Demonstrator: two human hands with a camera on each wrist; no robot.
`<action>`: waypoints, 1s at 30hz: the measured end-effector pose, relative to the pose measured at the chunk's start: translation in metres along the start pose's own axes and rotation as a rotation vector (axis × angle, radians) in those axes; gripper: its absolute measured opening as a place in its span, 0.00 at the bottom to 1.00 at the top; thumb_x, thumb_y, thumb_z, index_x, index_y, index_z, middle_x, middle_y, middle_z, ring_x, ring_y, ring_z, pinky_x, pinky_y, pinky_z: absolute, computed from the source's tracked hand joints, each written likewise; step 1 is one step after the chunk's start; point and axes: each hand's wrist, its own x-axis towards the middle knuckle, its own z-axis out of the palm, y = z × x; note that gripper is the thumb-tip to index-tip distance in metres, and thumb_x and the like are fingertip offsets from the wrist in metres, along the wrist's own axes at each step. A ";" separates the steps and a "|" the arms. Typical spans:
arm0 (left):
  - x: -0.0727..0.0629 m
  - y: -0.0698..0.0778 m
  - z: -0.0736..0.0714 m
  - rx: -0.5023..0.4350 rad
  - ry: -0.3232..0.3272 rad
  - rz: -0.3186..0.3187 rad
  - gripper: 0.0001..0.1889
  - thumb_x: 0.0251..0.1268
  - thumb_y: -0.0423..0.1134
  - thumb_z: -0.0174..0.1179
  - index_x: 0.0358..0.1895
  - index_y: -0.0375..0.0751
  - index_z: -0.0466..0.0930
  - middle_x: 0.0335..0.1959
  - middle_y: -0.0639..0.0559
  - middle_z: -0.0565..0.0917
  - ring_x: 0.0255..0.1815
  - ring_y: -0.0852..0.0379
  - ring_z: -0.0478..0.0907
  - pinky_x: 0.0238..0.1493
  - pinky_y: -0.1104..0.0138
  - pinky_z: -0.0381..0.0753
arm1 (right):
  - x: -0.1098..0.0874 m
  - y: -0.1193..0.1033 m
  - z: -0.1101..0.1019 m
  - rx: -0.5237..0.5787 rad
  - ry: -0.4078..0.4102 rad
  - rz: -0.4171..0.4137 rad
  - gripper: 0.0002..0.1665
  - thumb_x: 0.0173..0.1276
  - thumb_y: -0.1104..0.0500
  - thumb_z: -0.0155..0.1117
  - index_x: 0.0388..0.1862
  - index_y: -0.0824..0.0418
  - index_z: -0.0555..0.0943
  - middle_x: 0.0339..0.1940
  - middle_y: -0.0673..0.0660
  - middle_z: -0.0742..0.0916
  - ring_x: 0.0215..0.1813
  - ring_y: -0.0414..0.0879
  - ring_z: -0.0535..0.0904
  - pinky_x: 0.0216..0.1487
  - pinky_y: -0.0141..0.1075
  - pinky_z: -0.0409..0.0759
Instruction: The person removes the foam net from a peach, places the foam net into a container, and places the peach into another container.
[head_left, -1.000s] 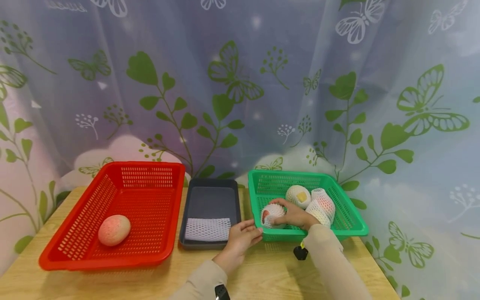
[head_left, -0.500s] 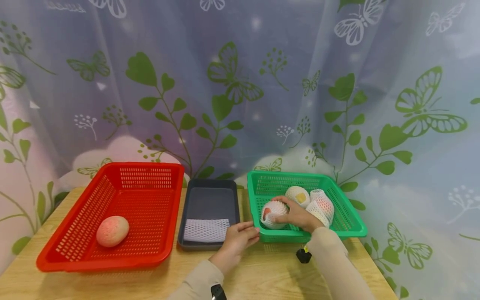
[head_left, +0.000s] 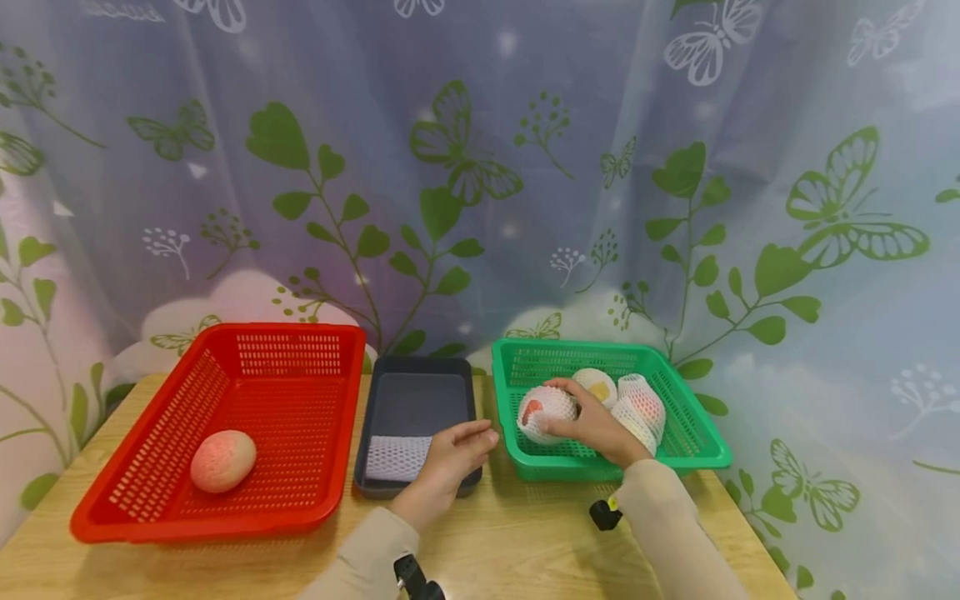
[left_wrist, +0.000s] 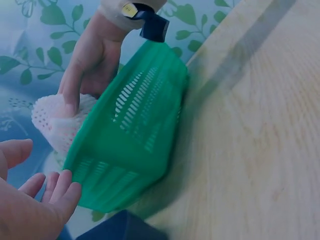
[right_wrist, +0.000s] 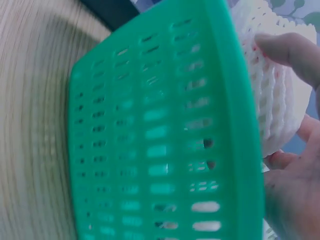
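Observation:
Inside the green basket [head_left: 705,460], my right hand [head_left: 603,429] grips a round peach [head_left: 536,423] wrapped in a white foam net, a red patch showing on its left side. The right wrist view shows thumb and fingers on opposite sides of the netted peach [right_wrist: 272,95], just above the basket rim. My left hand [head_left: 438,468] holds nothing; its fingers are extended, over the right side of the dark tray [head_left: 423,400]. In the left wrist view the left hand [left_wrist: 35,205] is beside the green basket's wall [left_wrist: 110,165], thumb apart from the fingers.
Other net-wrapped fruits [head_left: 643,407] lie in the green basket, one with a yellow label [head_left: 598,387]. A flat white foam net [head_left: 393,458] lies in the tray. At the left, a red basket [head_left: 300,417] holds a bare pink-and-cream peach [head_left: 222,461]. A patterned curtain [head_left: 480,250] hangs behind.
My right hand has lifted the netted peach slightly. My left hand has moved left, away from the green basket's rim toward the tray.

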 end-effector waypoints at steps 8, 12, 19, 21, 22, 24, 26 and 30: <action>-0.006 0.015 -0.011 0.040 0.011 0.028 0.25 0.66 0.37 0.60 0.63 0.28 0.70 0.59 0.34 0.75 0.56 0.50 0.77 0.60 0.56 0.76 | -0.004 -0.020 0.010 0.024 0.039 -0.014 0.41 0.58 0.51 0.73 0.68 0.45 0.64 0.62 0.58 0.71 0.52 0.54 0.75 0.47 0.50 0.81; -0.009 0.022 -0.015 0.074 0.018 0.060 0.25 0.66 0.38 0.61 0.63 0.30 0.71 0.61 0.35 0.75 0.57 0.49 0.76 0.59 0.58 0.76 | -0.007 -0.033 0.018 0.037 0.029 -0.051 0.41 0.59 0.52 0.73 0.69 0.46 0.64 0.63 0.58 0.69 0.51 0.54 0.75 0.46 0.49 0.82; -0.015 0.030 -0.021 0.090 0.034 0.090 0.26 0.66 0.42 0.61 0.64 0.34 0.72 0.62 0.37 0.75 0.59 0.47 0.75 0.60 0.56 0.75 | -0.014 -0.058 0.034 0.059 -0.009 -0.081 0.39 0.62 0.59 0.70 0.69 0.47 0.63 0.63 0.60 0.70 0.53 0.55 0.74 0.45 0.46 0.83; -0.017 0.032 -0.022 0.086 0.044 0.094 0.26 0.66 0.43 0.62 0.64 0.34 0.72 0.61 0.38 0.75 0.59 0.47 0.76 0.60 0.56 0.75 | -0.015 -0.062 0.039 0.056 -0.019 -0.090 0.40 0.62 0.59 0.70 0.69 0.47 0.63 0.63 0.60 0.70 0.53 0.55 0.75 0.45 0.46 0.83; -0.018 0.032 -0.023 0.081 0.051 0.095 0.26 0.66 0.43 0.62 0.63 0.34 0.72 0.61 0.38 0.75 0.59 0.47 0.75 0.60 0.56 0.75 | -0.014 -0.060 0.042 0.054 -0.020 -0.095 0.40 0.61 0.59 0.70 0.69 0.46 0.63 0.63 0.60 0.70 0.53 0.55 0.75 0.45 0.46 0.83; -0.021 0.033 -0.025 0.064 0.066 0.103 0.25 0.65 0.43 0.62 0.63 0.35 0.73 0.61 0.39 0.76 0.59 0.47 0.75 0.60 0.56 0.76 | -0.012 -0.057 0.046 0.053 -0.028 -0.126 0.40 0.61 0.59 0.70 0.69 0.46 0.62 0.63 0.59 0.70 0.52 0.55 0.75 0.43 0.46 0.83; -0.024 0.035 -0.027 0.051 0.078 0.103 0.26 0.64 0.43 0.63 0.63 0.36 0.73 0.61 0.40 0.76 0.60 0.48 0.75 0.60 0.56 0.75 | -0.012 -0.058 0.052 0.044 -0.034 -0.150 0.40 0.61 0.58 0.71 0.69 0.46 0.63 0.63 0.58 0.70 0.52 0.55 0.75 0.42 0.44 0.84; -0.032 0.037 -0.031 0.031 0.070 0.114 0.28 0.64 0.43 0.63 0.64 0.34 0.71 0.63 0.39 0.74 0.61 0.47 0.73 0.61 0.55 0.74 | -0.013 -0.061 0.063 0.047 -0.051 -0.209 0.40 0.60 0.60 0.71 0.68 0.48 0.64 0.63 0.59 0.70 0.52 0.54 0.75 0.40 0.42 0.84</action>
